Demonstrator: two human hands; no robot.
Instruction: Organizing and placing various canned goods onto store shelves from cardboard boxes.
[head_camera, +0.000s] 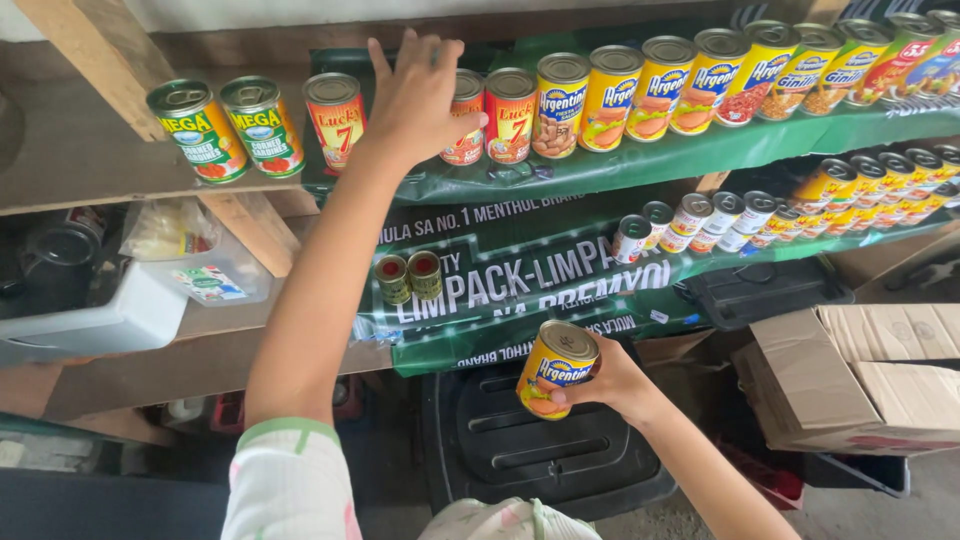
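Yellow can (556, 368) was held nearest the camera, gripped in the right hand (612, 382), which was closed about its lower side; the can was tilted, its lid toward the shelving, and it hung in mid-air below the front edge of the lower shelf (300, 345). No surface supported it. A loosened grip would probably have dropped it onto the black plastic lid (540, 440) beneath, beside the open cardboard box (860, 375) at the right.

On the lower shelf, two small dark cans (409, 277) stood close to the front edge over a green printed sheet (520, 290). They were judged liable to topple if that sheet were snagged or pulled. Further right, a row of small cans (700, 220) ran along the same sheet toward the right end.

Above, the left hand (415, 100) was raised to the upper shelf (90, 170), fingers spread, the palm set against a red can (464, 118) that it partly hid. Whether the fingers enclosed that can could not be determined. Just beside it stood a second red can (510, 114) and, on the other side, a third (336, 118) near the left edge of the green covering. The cans of this row stood touching or nearly so; a sideways push at the hand's position could have tipped neighbours in sequence, toward the long yellow and red row (720, 75) extending to the right end. Two green-labelled cans (230, 128) stood apart at the left on bare wood, near the front edge, where a brushing forearm could have displaced them.
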